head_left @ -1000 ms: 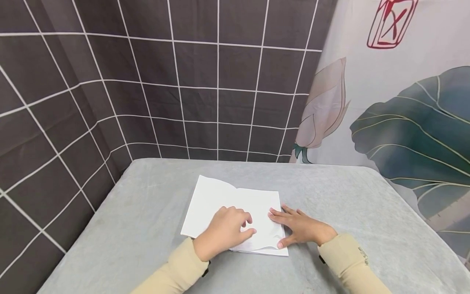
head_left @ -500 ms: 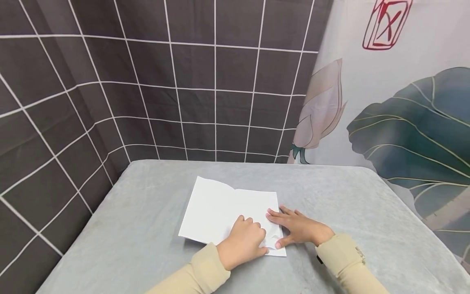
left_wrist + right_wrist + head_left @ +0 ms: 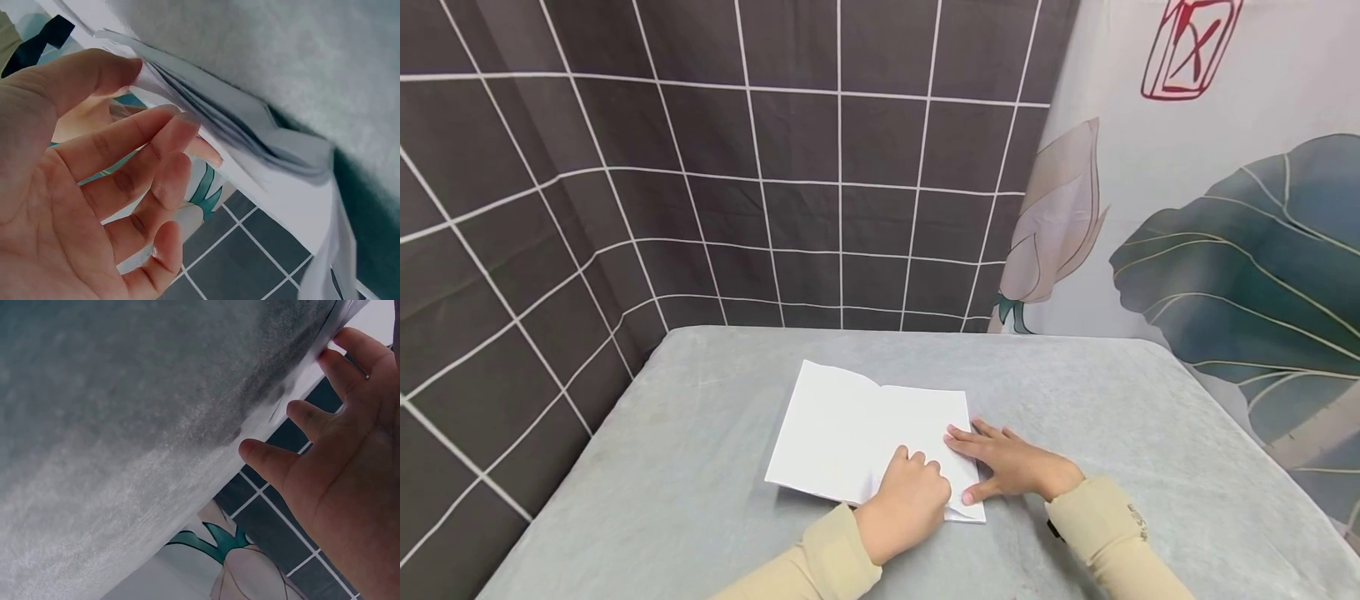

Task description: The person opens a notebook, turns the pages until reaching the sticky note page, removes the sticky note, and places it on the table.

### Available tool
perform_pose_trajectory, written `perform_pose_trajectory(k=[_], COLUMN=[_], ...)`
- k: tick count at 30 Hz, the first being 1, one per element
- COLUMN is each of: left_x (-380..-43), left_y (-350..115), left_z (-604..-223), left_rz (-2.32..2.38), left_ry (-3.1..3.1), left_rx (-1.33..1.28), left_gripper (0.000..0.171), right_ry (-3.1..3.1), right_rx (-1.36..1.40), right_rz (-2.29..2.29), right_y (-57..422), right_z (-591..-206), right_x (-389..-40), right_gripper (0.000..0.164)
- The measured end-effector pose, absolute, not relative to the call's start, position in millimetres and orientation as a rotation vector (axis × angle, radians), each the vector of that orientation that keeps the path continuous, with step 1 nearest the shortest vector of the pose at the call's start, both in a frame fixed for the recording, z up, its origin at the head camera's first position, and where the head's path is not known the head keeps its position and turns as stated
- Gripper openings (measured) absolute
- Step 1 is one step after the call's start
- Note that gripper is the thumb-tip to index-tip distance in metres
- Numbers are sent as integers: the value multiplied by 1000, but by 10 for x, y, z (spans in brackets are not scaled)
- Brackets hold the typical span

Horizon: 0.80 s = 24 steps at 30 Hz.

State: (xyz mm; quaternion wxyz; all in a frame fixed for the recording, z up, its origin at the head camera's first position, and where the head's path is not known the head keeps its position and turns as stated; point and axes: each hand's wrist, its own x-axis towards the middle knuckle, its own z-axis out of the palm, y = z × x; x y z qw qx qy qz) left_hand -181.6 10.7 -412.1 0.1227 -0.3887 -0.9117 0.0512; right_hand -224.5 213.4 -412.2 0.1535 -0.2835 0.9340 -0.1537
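An open book (image 3: pixel 838 425) with white pages lies on the grey-covered table, its left side slightly raised at the near edge. At its near edge, the left hand (image 3: pixel 910 504) has its fingers curled over the right-hand page. In the left wrist view, the left thumb and forefinger pinch at the edge of the pages (image 3: pixel 231 122), several leaves of which are fanned. The right hand (image 3: pixel 1015 462) rests with spread fingers on the right margin of the book. In the right wrist view the right fingers (image 3: pixel 272 456) reach straight toward the book's edge.
The grey table cover (image 3: pixel 715 367) spreads around the book on all sides. Behind stands a dark curtain (image 3: pixel 801 217) with a white grid, and to the right hangs a pale curtain (image 3: pixel 1150 167) with a lotus print.
The left hand has moved right along the book's near edge toward the page corner, and its fingers have curled further. Its thumb is now hidden in the head view. The right hand stays put.
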Motion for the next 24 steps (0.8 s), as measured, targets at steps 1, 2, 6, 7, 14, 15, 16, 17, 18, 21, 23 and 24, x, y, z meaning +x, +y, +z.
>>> perform_pose_trajectory(k=[1, 2, 6, 7, 14, 15, 16, 17, 18, 21, 23, 24], left_x=[-1814, -1810, -1816, -1823, -1893, -1904, -1915, -1922, -1933, -1959, -1981, -1996], left_y=[112, 115, 117, 113, 32, 16, 1, -16, -32, -88, -127, -147], left_z=[-4123, -4120, -4125, -4130, -4169, -4166, -4159, -4146, -4136, -4094, -4065, -4058], left_rz=[155, 162, 168, 161, 38, 0, -42, -85, -133, -290, -405, -476], left_ry=[-2661, -2665, -2705, -2714, -2712, -2709, -2705, -2701, -2697, -2692, -2704, -2717], left_rx=[-1133, -1129, -1109, -1108, -1090, -1085, -1078, -1072, -1069, -1047, -1025, -1004], left_gripper=[7, 6, 5, 5, 10, 11, 13, 15, 17, 22, 23, 21], right_ry=[2678, 2678, 2677, 2677, 2724, 2729, 2732, 2732, 2731, 2729, 2728, 2726], right_rx=[-814, -813, -809, -812, -809, -803, -796, -787, -776, -747, -725, -712], right_rz=[-445, -449, -464, -465, -413, -411, -416, -417, -426, -444, -445, -445], right_y=[2135, 2136, 2140, 2141, 2188, 2199, 2207, 2214, 2220, 2232, 2234, 2233], right_z=[-4121, -4119, -4113, -4110, -4095, -4093, -4087, -4084, -4079, -4069, -4065, -4063], right_x=[-2246, -2247, -2248, -2247, -2239, -2240, -2240, -2241, -2241, -2243, -2246, -2246], right_gripper=[89, 89, 88, 88, 89, 91, 93, 95, 97, 101, 103, 104])
